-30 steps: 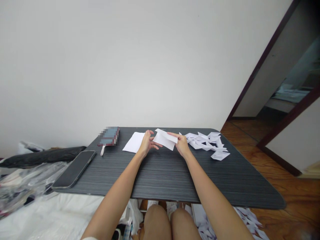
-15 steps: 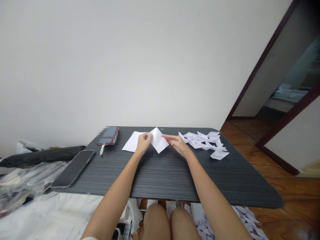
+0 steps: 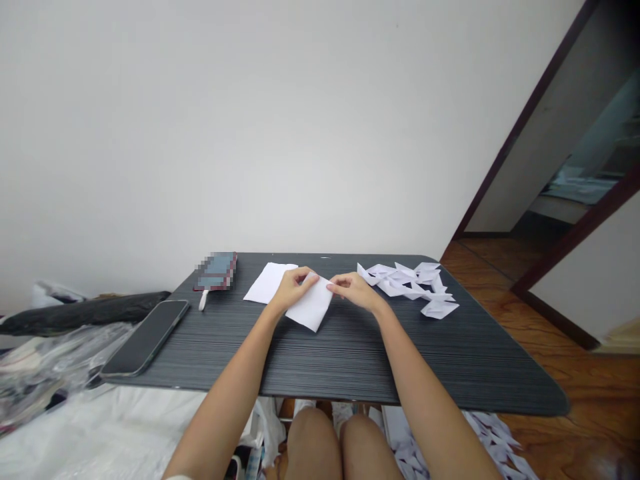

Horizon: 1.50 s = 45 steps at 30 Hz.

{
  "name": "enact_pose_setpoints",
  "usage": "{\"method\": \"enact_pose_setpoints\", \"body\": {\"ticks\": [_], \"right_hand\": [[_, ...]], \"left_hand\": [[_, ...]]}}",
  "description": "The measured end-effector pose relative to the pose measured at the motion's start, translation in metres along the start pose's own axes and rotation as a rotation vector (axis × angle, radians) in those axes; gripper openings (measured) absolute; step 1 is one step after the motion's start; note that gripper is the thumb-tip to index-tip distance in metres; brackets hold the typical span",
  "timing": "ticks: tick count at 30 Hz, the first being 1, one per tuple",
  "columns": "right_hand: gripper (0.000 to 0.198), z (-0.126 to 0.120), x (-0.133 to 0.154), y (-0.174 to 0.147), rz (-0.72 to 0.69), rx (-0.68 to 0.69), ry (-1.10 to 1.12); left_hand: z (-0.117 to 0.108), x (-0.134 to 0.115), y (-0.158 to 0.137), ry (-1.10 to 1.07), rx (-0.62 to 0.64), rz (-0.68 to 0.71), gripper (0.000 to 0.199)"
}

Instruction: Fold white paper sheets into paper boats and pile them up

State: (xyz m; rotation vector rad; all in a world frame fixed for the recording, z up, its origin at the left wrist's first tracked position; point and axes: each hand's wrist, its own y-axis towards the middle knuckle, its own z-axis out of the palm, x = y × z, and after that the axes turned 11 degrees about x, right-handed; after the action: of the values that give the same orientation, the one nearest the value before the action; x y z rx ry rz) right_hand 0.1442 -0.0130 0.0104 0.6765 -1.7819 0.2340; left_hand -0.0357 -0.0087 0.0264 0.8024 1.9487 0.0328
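A white sheet of paper (image 3: 311,308) is held between my two hands over the dark table, tilted with one corner toward me. My left hand (image 3: 291,288) grips its upper left edge, thumb on top. At the upper right corner, my right hand (image 3: 351,290) pinches the paper between thumb and fingers. A stack of white paper (image 3: 269,283) lies flat just left of my left hand, partly covered by it. Several folded white paper pieces (image 3: 413,283) are piled to the right of my right hand.
A phone (image 3: 147,339) lies at the table's left edge. Behind it rests a blurred-out item (image 3: 216,272) with a white strap (image 3: 203,300). The dark table (image 3: 340,367) meets a white wall at the back. More folded paper (image 3: 493,437) lies below the table at right.
The paper has turned and come down nearer to me. My right hand has gone from outstretched fingers to a pinch on its corner. My left hand has shifted slightly right.
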Motion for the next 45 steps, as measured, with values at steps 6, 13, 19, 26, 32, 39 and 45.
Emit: {"method": "enact_pose_setpoints", "body": {"ticks": [6,13,19,26,32,39,45], "right_hand": [[0.029,-0.006,-0.002,0.001,0.005,-0.289,0.154],[0.031,-0.012,-0.001,-0.008,0.108,0.0,0.28],[0.033,-0.01,-0.001,-0.01,0.049,0.088,0.016],[0.025,-0.007,-0.005,-0.003,-0.018,-0.071,-0.085],[0.027,0.002,0.003,-0.001,-0.086,-0.062,-0.142],[0.032,0.004,0.001,0.003,-0.108,-0.259,-0.18],[0.034,0.005,0.002,0.003,-0.12,-0.299,-0.199]], "left_hand": [[-0.003,0.009,0.0,-0.392,0.139,-0.187,0.032],[-0.005,0.016,0.0,-0.464,0.183,-0.192,0.028],[-0.009,0.009,-0.001,-0.405,0.161,-0.19,0.027],[0.0,0.002,-0.001,-0.302,0.049,-0.119,0.036],[0.01,-0.003,0.002,-0.186,-0.103,-0.073,0.025],[0.022,0.0,0.004,-0.245,-0.229,-0.052,0.023],[0.025,-0.003,0.003,-0.244,-0.252,-0.063,0.024]]}}
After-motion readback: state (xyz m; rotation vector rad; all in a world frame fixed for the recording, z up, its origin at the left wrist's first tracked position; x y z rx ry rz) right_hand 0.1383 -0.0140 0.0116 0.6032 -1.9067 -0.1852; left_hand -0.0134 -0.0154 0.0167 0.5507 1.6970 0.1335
